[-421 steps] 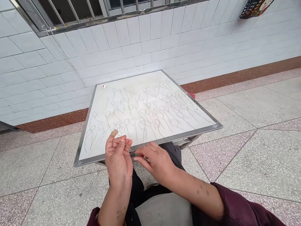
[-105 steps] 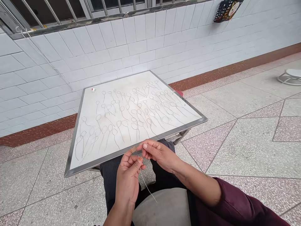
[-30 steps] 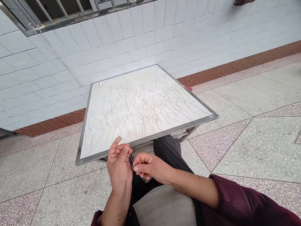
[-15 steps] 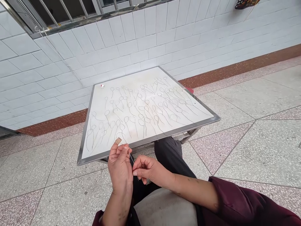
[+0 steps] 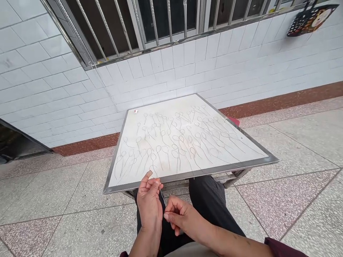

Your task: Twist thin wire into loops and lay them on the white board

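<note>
My left hand (image 5: 151, 200), a tan strip round one fingertip, pinches a thin thread (image 5: 162, 195) just off the table's near edge. Lower and to the right, my right hand (image 5: 180, 216) pinches the same thread, which runs taut between the two. Above my left fingertips a faint loop seems to reach over the table edge. Many thin looped threads (image 5: 175, 151) with loose tails lie in rough rows on the white tabletop (image 5: 163, 109), which has a grey metal rim. What lies inside my right fingers is hidden.
A small white and red object (image 5: 135, 112) sits at the table's far left corner. Behind stands a white tiled wall (image 5: 160, 84) with a barred window (image 5: 160, 21). A dark patterned basket (image 5: 308, 21) hangs at upper right. My knees are under the near edge.
The view has tilted up, so table and hands appear lower and further right, and more window and basket show. Both hands keep their pinch on the thread, nearly unchanged relative to each other.
</note>
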Action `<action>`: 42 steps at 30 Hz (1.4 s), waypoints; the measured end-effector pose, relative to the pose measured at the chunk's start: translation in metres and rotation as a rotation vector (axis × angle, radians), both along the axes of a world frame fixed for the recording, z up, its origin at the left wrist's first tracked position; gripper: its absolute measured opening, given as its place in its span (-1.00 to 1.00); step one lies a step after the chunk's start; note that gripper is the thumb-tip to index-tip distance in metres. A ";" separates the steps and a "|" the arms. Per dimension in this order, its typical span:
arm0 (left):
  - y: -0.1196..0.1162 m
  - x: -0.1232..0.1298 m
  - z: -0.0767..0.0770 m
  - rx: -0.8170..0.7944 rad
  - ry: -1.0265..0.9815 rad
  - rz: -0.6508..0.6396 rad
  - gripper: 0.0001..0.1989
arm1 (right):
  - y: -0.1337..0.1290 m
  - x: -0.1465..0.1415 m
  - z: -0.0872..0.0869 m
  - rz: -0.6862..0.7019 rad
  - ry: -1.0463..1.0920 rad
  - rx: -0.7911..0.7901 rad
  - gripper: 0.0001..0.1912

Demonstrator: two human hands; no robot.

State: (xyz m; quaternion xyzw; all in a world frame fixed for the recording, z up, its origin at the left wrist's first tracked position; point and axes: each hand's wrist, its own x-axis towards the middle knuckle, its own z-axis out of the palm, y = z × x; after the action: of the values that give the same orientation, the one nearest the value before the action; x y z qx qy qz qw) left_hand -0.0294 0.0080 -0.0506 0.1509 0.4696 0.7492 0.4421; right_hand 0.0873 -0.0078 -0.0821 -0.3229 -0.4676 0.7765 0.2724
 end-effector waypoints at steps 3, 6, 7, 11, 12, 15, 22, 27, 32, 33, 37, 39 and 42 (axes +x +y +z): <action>0.004 -0.005 -0.005 -0.006 -0.008 0.018 -0.52 | -0.002 -0.002 -0.005 0.009 -0.015 -0.009 -0.53; 0.007 -0.010 -0.007 -0.014 -0.011 0.042 -0.53 | -0.002 -0.004 -0.015 0.038 -0.040 -0.021 -0.55; 0.008 -0.011 -0.008 -0.015 -0.011 0.047 -0.53 | -0.001 -0.004 -0.018 0.041 -0.049 -0.016 -0.56; 0.009 -0.012 -0.011 -0.020 -0.009 0.037 -0.55 | 0.003 -0.002 -0.027 0.068 -0.093 0.014 -0.61; 0.010 -0.012 -0.012 -0.023 -0.009 0.031 -0.55 | 0.004 0.000 -0.028 0.081 -0.105 0.013 -0.62; 0.014 -0.016 -0.012 -0.020 -0.001 0.041 -0.54 | 0.001 0.006 -0.031 0.205 -0.158 0.035 -0.71; 0.016 -0.030 -0.002 -0.035 0.026 0.008 -0.45 | 0.014 0.029 -0.040 0.244 -0.309 0.152 -0.85; 0.008 -0.018 -0.002 -0.070 0.007 -0.093 -0.49 | 0.040 0.041 -0.034 -0.034 -0.271 0.233 -0.70; 0.003 -0.002 -0.007 -0.090 0.029 -0.217 -0.52 | 0.045 0.041 -0.016 -0.178 -0.107 0.162 -0.53; 0.002 0.001 -0.008 -0.096 0.043 -0.242 -0.53 | 0.046 0.040 -0.013 -0.197 -0.077 0.153 -0.53; -0.003 0.013 -0.010 -0.123 0.118 -0.354 -0.53 | 0.046 0.040 -0.007 -0.256 0.019 0.145 -0.54; -0.005 0.017 -0.010 -0.139 0.157 -0.421 -0.53 | 0.046 0.041 -0.006 -0.279 0.060 0.124 -0.54; -0.008 0.022 -0.012 -0.157 0.184 -0.479 -0.52 | 0.045 0.042 -0.003 -0.315 0.100 0.094 -0.54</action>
State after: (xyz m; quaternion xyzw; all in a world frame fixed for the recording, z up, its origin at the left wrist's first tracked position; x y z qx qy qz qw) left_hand -0.0070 -0.0002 -0.0623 0.2906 0.5153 0.5676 0.5726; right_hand 0.1293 0.0368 -0.0854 -0.3401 -0.4331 0.7164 0.4285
